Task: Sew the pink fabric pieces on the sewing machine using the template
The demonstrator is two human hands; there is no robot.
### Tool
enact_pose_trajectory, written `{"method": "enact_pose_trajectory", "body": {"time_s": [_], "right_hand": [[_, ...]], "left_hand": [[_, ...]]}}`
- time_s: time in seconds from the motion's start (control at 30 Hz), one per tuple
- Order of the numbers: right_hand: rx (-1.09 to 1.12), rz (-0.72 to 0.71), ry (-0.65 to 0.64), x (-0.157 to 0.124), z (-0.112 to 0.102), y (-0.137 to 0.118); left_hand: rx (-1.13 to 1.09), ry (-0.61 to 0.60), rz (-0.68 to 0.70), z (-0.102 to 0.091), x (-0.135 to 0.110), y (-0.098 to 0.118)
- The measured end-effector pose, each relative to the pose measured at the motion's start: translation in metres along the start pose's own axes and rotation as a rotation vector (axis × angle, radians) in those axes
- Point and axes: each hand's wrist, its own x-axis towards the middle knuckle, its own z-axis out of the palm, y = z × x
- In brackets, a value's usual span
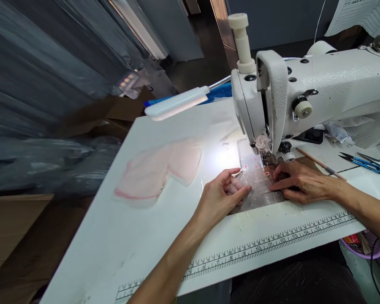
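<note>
Half-curled left hand (226, 190) and right hand (299, 181) touch clear sheet (256, 183) extending toward sewing machine (338, 84), grip unclear; ruler (272, 245) reads to 18.

A slim white lamp (177, 104) throws a bright pool of light (225, 157) on a white table (98, 240), while grey sheeting (50, 63) hangs in folds at left near cardboard boxes (125, 110) and a dark floor (198, 76) stretches back beside a grey wall (278, 21).

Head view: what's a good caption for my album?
Left hand and right hand at a flat, clear plastic sheet by a white sewing machine.
</note>
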Motion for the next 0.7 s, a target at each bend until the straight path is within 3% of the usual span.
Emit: {"method": "enact_pose_trajectory", "body": {"time_s": [0.1, 0.2, 0.27, 0.33, 0.47, 0.7], "right_hand": [[-0.029, -0.014, 0.021, -0.001, 0.000, -0.001], [-0.053, -0.027, 0.036, -0.001, 0.000, -0.003], [-0.054, -0.031, 0.052, 0.000, 0.000, -0.004], [-0.052, -0.032, 0.073, 0.000, 0.001, -0.005], [-0.055, -0.023, 0.095, 0.000, 0.003, -0.006], [-0.107, 0.014, 0.149, 0.001, 0.011, -0.001]], "left_hand": [[0.161, 0.157, 0.203, -0.001, 0.001, -0.003], [0.532, 0.386, 0.677, 0.001, 0.005, -0.001], [0.778, 0.366, 0.971, 0.006, 0.009, 0.003], [0.930, 0.272, 1.151, 0.010, 0.015, 0.007], [1.048, 0.131, 1.225, 0.015, 0.027, 0.009], [1.243, -0.043, 1.061, 0.008, 0.043, 0.007]]}}
